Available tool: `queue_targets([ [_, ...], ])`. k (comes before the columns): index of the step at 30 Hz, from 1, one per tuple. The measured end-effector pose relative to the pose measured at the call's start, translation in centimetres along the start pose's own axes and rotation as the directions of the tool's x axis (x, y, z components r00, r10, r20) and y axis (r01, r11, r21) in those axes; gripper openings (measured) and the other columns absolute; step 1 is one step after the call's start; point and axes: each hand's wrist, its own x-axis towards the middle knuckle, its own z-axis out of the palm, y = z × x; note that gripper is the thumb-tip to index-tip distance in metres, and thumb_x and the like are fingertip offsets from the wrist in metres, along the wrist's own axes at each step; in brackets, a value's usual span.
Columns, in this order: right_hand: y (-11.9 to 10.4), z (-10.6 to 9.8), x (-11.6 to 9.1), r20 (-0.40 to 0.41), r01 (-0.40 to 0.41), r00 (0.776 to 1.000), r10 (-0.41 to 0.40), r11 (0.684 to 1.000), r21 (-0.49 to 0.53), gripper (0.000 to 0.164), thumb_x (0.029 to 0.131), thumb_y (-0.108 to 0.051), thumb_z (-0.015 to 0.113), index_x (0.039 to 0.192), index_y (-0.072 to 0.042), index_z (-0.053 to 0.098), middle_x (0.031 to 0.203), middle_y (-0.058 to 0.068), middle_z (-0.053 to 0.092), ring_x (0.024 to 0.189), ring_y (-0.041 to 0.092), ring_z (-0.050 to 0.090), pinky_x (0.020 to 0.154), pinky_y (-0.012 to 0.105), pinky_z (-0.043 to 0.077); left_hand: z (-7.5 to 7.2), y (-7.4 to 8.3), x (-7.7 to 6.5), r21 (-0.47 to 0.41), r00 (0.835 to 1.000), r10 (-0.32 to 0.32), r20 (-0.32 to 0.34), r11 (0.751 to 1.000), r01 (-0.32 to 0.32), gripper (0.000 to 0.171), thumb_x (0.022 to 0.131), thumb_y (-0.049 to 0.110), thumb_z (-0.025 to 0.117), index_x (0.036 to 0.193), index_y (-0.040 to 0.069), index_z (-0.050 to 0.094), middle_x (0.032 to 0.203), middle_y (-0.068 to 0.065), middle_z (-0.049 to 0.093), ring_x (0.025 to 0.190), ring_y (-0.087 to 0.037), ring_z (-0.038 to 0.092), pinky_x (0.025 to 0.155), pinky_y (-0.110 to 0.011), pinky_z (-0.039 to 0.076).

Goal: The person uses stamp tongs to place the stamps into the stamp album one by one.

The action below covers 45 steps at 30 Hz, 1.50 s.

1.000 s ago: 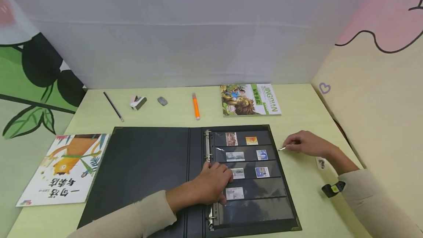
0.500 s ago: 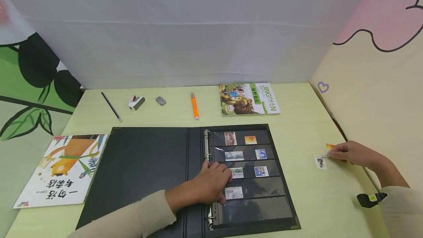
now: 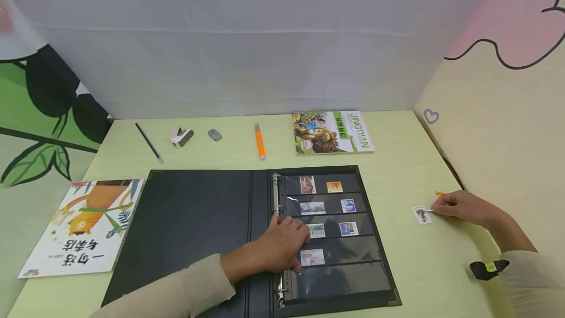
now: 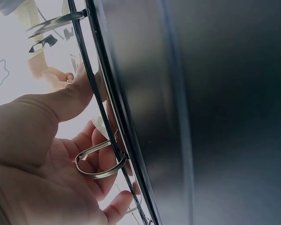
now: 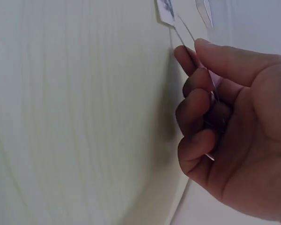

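A black ring-binder stamp album [image 3: 198, 220] lies spread out, its clear-pocket page [image 3: 344, 278] holding several stamps. My left hand [image 3: 284, 242] rests on that page beside the metal rings, fingers loosely bent; the left wrist view shows a ring [image 4: 100, 174] close against the fingers. On the table at the right, my right hand [image 3: 461, 207] pinches metal tweezers [image 5: 181, 38] between thumb and fingers. Their tips meet the edge of a white stamp [image 3: 421, 216] with a dark picture; whether they grip it I cannot tell. An orange stamp [image 3: 439, 194] is partly hidden behind the right hand.
Beyond the album lie a pencil [image 3: 149, 143], a small white-and-black object [image 3: 182, 138], a grey eraser [image 3: 215, 135], an orange marker [image 3: 260, 142] and a picture book [image 3: 333, 132]. Another book [image 3: 81, 229] lies left of the album. A wall [image 3: 507, 136] borders the table's right side.
My right hand with the tweezers has moved right, away from the album to the loose stamps, then slightly left. The white stamp has shifted a little left and turned. My left hand stays put.
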Motion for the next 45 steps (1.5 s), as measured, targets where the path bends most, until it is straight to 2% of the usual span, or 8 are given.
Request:
queue_targets([
  [3, -0.4, 0.2, 0.5, -0.058, 0.027, 0.998, -0.028, 0.999, -0.021, 0.018, 0.093, -0.026, 0.061, 0.085, -0.009, 0.064, 0.069, -0.007, 0.043, 0.065, 0.002, 0.040, 0.056, 0.023, 0.032, 0.0, 0.0, 0.0, 0.003, 1.000, 0.006, -0.005, 1.000, -0.005, 0.049, 0.070, 0.041, 0.081, 0.106, 0.025, 0.052, 0.106, 0.009, 0.054, 0.096, -0.011, 0.043, 0.088, -0.039, 0.032],
  [7, -1.6, 0.0, 1.2, -0.112, 0.068, 0.991, -0.072, 0.997, -0.039, 0.016, 0.094, -0.024, 0.060, 0.090, -0.010, 0.067, 0.075, -0.003, 0.052, 0.069, 0.002, 0.043, 0.059, 0.023, 0.035, 0.0, 0.0, 0.1, 0.017, 1.000, 0.009, -0.023, 1.000, -0.009, 0.049, 0.067, 0.041, 0.082, 0.102, 0.025, 0.051, 0.101, 0.009, 0.053, 0.093, -0.011, 0.043, 0.087, -0.038, 0.031],
  [12, -4.5, 0.5, 2.7, -0.126, 0.142, 0.982, -0.144, 0.990, -0.023, 0.017, 0.095, -0.025, 0.058, 0.096, -0.011, 0.068, 0.087, 0.005, 0.062, 0.074, 0.005, 0.047, 0.064, 0.023, 0.040, 0.1, -0.1, 0.1, 0.022, 0.999, 0.013, -0.032, 1.000, -0.012, 0.049, 0.067, 0.043, 0.082, 0.100, 0.026, 0.051, 0.096, 0.010, 0.052, 0.089, -0.011, 0.042, 0.086, -0.038, 0.031],
  [17, -8.1, 2.2, 4.8, -0.105, 0.227, 0.968, -0.229, 0.973, -0.037, 0.012, 0.093, -0.020, 0.062, 0.094, -0.011, 0.070, 0.083, 0.006, 0.065, 0.070, 0.005, 0.048, 0.061, 0.024, 0.041, 0.1, 0.0, 0.1, 0.014, 1.000, 0.010, -0.030, 1.000, -0.009, 0.049, 0.067, 0.044, 0.082, 0.100, 0.026, 0.050, 0.095, 0.010, 0.051, 0.087, -0.011, 0.040, 0.084, -0.037, 0.030],
  [24, -12.9, 5.6, 7.2, 0.014, 0.363, 0.931, -0.364, 0.928, -0.081, 0.007, 0.090, -0.022, 0.065, 0.089, -0.019, 0.072, 0.079, -0.007, 0.066, 0.068, 0.004, 0.050, 0.062, 0.022, 0.043, 0.3, 0.2, 0.2, 0.014, 1.000, -0.003, -0.031, 1.000, 0.004, 0.050, 0.063, 0.042, 0.083, 0.097, 0.027, 0.050, 0.093, 0.011, 0.051, 0.088, -0.010, 0.042, 0.085, -0.038, 0.031],
  [30, -15.7, 8.1, 8.0, 0.162, 0.476, 0.876, -0.454, 0.870, -0.132, 0.007, 0.090, -0.023, 0.066, 0.088, -0.025, 0.073, 0.082, -0.016, 0.068, 0.075, -0.003, 0.058, 0.069, 0.020, 0.049, 0.3, 0.1, 0.1, 0.023, 0.999, 0.002, -0.044, 1.000, -0.001, 0.049, 0.065, 0.044, 0.083, 0.097, 0.027, 0.050, 0.094, 0.011, 0.051, 0.087, -0.010, 0.041, 0.083, -0.036, 0.029],
  [37, -16.9, 9.3, 8.0, 0.328, 0.529, 0.824, -0.462, 0.834, -0.155, 0.009, 0.088, -0.019, 0.067, 0.081, -0.024, 0.072, 0.074, -0.017, 0.063, 0.068, -0.004, 0.053, 0.066, 0.019, 0.047, 0.5, 0.2, 0.2, 0.040, 0.999, -0.006, -0.048, 0.999, 0.008, 0.051, 0.062, 0.042, 0.084, 0.098, 0.026, 0.051, 0.095, 0.010, 0.052, 0.089, -0.010, 0.043, 0.084, -0.037, 0.031],
  [45, -17.6, 9.2, 7.9, 0.424, 0.568, 0.783, -0.455, 0.800, -0.191, 0.010, 0.086, -0.017, 0.068, 0.079, -0.023, 0.072, 0.073, -0.017, 0.062, 0.066, -0.005, 0.049, 0.064, 0.017, 0.043, 0.4, 0.2, 0.3, 0.026, 0.999, -0.013, -0.031, 1.000, 0.013, 0.051, 0.064, 0.041, 0.085, 0.098, 0.027, 0.051, 0.097, 0.010, 0.054, 0.090, -0.010, 0.044, 0.086, -0.039, 0.032],
])
